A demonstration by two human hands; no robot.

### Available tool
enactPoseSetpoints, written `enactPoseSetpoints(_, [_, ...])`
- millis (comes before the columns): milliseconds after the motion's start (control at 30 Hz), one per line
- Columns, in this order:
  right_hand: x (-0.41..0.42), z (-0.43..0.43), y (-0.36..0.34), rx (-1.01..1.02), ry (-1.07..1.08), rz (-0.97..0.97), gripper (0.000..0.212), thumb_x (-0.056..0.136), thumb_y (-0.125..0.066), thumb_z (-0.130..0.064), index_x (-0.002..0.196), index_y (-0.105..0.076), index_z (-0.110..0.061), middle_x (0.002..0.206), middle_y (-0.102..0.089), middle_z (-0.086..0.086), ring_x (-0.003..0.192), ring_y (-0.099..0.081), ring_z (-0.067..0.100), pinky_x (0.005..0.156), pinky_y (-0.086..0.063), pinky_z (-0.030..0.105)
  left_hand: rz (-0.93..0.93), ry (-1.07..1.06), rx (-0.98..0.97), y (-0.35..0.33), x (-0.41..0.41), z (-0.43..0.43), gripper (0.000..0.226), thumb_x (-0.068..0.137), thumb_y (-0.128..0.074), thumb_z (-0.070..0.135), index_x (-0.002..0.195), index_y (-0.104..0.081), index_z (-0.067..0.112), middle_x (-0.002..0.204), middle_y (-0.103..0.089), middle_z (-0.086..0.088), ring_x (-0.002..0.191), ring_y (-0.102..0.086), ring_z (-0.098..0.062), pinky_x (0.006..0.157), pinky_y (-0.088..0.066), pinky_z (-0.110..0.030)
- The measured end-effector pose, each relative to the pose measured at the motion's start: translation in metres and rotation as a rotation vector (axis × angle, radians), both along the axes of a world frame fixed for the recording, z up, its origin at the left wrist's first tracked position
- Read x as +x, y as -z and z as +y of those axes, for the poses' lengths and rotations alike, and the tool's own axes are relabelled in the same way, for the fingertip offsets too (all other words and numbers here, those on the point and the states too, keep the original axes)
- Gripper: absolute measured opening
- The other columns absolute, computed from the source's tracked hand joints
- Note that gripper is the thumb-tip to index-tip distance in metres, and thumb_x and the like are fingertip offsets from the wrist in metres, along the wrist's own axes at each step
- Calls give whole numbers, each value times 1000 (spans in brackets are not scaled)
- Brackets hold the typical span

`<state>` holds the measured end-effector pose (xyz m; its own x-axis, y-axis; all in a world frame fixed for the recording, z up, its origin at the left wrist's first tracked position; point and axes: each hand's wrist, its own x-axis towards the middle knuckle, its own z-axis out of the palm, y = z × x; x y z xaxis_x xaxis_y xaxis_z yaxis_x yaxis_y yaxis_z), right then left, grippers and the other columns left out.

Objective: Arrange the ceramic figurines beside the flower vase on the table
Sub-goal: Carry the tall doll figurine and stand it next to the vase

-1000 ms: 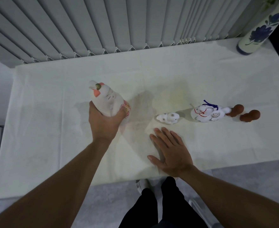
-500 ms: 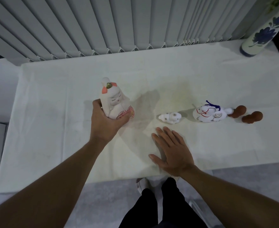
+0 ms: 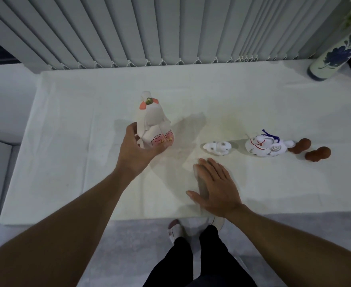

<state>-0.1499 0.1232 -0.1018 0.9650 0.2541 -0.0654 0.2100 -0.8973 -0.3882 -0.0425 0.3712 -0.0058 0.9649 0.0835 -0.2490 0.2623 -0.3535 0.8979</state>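
My left hand grips the doll, right hand flat and empty; nothing is by the vase yet.

White table: open cloth across the left third of the frame and along the upper band below the blinds, as far as the flower vase at upper right. Centre left is occupied by the tall white figurine, gripped at its base by the left hand. The right hand lies flat at lower centre. A row fills centre right: small white figurine, round white figurine, two brown figurines, with narrow gaps between them.
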Motion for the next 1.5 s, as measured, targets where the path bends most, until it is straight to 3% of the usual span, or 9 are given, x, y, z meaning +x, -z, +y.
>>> enactPoseSetpoints(133, [30,16,-26,148,0,-2,89,89,-52,-75,153,-37,-14,157,-44,5,144,-40,24,121,-33,40,21,37,25,2,-1,12,90,56,-91,54,130,-46,30,127,-60,15,120,-58,-10,100,-51,-35])
enactPoseSetpoints(233, [63,31,-46,289,22,76,93,85,-74,-56,156,-30,-16,158,-38,5,144,-41,22,117,-40,41,18,34,42,2,2,17,96,51,-91,59,130,-45,32,129,-59,13,120,-58,-13,99,-53,-42])
enactPoseSetpoints(467, [142,66,-80,490,65,419,120,70,-93,-23,161,-15,-28,159,-37,1,140,-44,22,114,-42,44,63,55,3,-1,9,16,81,57,-93,47,124,-51,32,124,-61,13,112,-64,-14,88,-59,-36])
enactPoseSetpoints(600, [148,74,-92,532,1,484,96,75,-88,-7,154,-33,-15,135,-60,7,109,-57,13,96,-48,29,74,63,-48,-9,11,15,67,64,-92,35,122,-59,28,119,-66,12,106,-68,-11,79,-59,-28])
enactPoseSetpoints(733, [146,69,-98,594,85,476,83,74,-88,-5,144,-45,-14,115,-62,-3,101,-61,13,91,-51,29,54,127,-54,-19,17,14,57,67,-91,29,116,-63,34,112,-69,16,101,-69,-8,79,-58,-25])
enactPoseSetpoints(833, [147,60,-109,618,123,438,80,71,-90,-3,139,-50,-17,112,-63,-6,99,-64,15,86,-56,26,23,193,-45,-28,26,8,64,66,-90,34,123,-62,34,115,-69,17,103,-69,-8,84,-58,-27])
enactPoseSetpoints(933, [150,42,-125,714,207,404,78,68,-89,8,134,-54,-14,109,-66,-1,86,-67,15,61,-53,13,-11,260,-27,-44,42,-6,77,59,-89,47,128,-59,33,118,-69,17,106,-68,-9,89,-58,-31])
enactPoseSetpoints(1400, [179,-124,-160,699,486,193,71,63,-97,-11,117,-55,-29,111,-68,-6,89,-66,5,61,-49,6,-29,575,-5,-81,137,-184,76,57,-91,45,124,-56,34,117,-67,15,109,-67,-15,93,-57,-43])
enactPoseSetpoints(1500, [192,-162,-155,682,538,174,72,63,-97,-14,119,-55,-28,109,-66,-9,92,-67,14,69,-52,14,-5,619,-9,-74,159,-229,77,59,-93,35,127,-58,29,119,-67,13,109,-66,-16,95,-57,-43])
